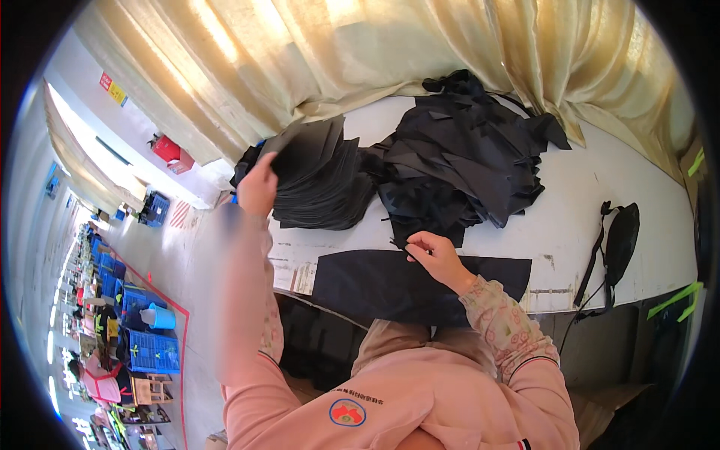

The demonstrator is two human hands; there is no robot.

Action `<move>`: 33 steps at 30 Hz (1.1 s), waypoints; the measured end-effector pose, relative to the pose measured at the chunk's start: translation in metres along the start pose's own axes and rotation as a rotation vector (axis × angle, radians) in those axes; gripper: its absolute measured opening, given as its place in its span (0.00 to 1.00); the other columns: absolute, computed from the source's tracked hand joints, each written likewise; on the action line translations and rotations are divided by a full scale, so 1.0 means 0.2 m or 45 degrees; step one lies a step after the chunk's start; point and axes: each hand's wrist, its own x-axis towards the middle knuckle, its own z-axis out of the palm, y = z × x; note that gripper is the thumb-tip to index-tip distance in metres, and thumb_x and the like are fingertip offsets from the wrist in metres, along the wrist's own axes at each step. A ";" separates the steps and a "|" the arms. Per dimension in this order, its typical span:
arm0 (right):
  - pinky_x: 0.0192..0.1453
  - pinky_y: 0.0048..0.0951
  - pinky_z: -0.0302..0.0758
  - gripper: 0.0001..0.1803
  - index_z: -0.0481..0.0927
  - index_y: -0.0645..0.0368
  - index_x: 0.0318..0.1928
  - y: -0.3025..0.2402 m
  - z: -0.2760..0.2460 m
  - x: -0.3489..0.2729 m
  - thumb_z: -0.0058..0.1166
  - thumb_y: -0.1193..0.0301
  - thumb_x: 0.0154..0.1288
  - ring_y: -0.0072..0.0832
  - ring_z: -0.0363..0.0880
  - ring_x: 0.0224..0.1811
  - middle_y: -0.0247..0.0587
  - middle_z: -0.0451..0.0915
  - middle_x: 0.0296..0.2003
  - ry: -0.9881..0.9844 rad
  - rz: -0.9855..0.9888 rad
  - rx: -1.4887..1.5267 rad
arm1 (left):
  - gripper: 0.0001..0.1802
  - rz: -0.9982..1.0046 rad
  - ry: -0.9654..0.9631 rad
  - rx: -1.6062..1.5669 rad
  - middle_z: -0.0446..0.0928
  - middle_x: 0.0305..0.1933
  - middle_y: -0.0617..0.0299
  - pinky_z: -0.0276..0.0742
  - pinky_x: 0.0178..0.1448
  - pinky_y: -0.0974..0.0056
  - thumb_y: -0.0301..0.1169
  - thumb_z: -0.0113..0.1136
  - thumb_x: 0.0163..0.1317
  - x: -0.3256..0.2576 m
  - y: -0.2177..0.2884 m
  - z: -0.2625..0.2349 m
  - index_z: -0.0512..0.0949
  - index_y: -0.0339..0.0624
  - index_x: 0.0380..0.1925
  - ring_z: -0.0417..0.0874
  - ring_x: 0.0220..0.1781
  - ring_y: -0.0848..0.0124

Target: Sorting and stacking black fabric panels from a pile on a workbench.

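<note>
My left hand (257,186) reaches out to the far left, its fingers closed at the edge of a slightly blurred black fabric piece (306,144). That piece lies over a fanned stack of black fabric pieces (324,196). Close in front of me, my right hand (437,259) is closed in a pinch around something small and dark that I cannot make out. It hovers at the upper edge of a flat black fabric panel (420,281), which lies along the table's near edge. Just beyond my right hand rises a loose heap of black fabric pieces (469,157).
The white table (562,247) carries a black pouch-like item with straps (619,244) on its right. Cream curtains (360,56) hang behind it. At the lower right is a cardboard box (600,412). Far left, blue crates (155,351) and a seated person (101,379) appear across the floor.
</note>
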 end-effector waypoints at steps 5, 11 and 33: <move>0.37 0.27 0.71 0.04 0.80 0.60 0.36 -0.07 -0.03 0.04 0.60 0.76 0.59 0.27 0.78 0.30 0.37 0.80 0.27 0.459 -0.568 -0.414 | 0.16 -0.129 0.222 -0.497 0.82 0.34 0.50 0.76 0.42 0.68 0.22 0.53 0.64 -0.41 0.62 -0.24 0.76 0.31 0.52 0.82 0.34 0.70; 0.40 0.26 0.70 0.04 0.80 0.62 0.35 -0.11 0.03 0.07 0.60 0.78 0.59 0.27 0.76 0.32 0.37 0.80 0.28 0.465 -0.585 -0.522 | 0.14 -0.331 -0.124 -0.755 0.82 0.32 0.51 0.75 0.39 0.68 0.21 0.54 0.62 -0.77 0.80 -0.09 0.78 0.33 0.47 0.81 0.32 0.74; 0.40 0.29 0.74 0.08 0.80 0.64 0.39 0.03 -0.09 -0.08 0.57 0.79 0.58 0.32 0.79 0.34 0.44 0.81 0.32 0.433 -0.331 -0.247 | 0.21 -0.015 -0.502 -0.924 0.83 0.40 0.55 0.75 0.40 0.71 0.14 0.49 0.55 -0.79 0.80 -0.07 0.80 0.36 0.48 0.83 0.34 0.70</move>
